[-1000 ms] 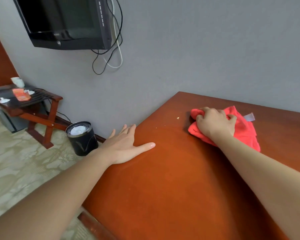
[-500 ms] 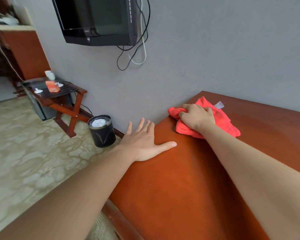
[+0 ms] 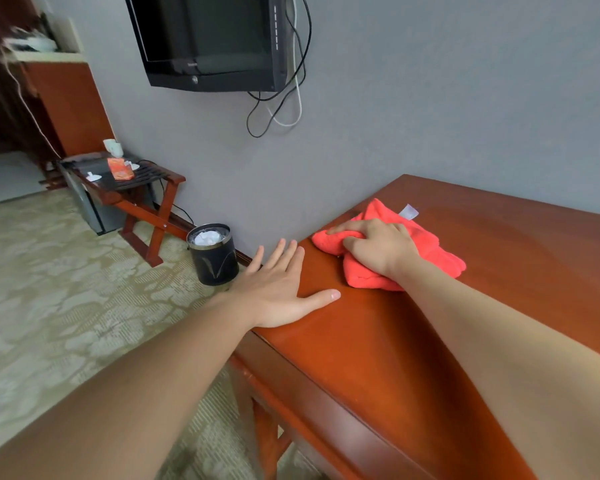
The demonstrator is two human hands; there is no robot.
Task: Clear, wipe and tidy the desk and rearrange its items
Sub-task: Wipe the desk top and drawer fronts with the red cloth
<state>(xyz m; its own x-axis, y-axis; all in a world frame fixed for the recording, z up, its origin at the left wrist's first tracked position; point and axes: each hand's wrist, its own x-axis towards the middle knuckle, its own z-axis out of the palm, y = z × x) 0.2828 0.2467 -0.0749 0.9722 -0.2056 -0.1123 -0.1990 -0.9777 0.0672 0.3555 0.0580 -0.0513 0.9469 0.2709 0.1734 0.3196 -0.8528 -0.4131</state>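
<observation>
Clutching the red cloth (image 3: pixel 442 261) on the worktop (image 3: pixel 506 306), the right grip (image 3: pixel 381 249) curls round it; the left grip (image 3: pixel 274 289) lies spread flat at the worktop's edge.

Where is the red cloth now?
Head view, right of centre: the red cloth lies on the desk at its far-left corner, gripped by the right hand.

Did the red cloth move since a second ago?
Yes. The red cloth, gripped by the right hand, slid left to the left end of the desk.
</observation>
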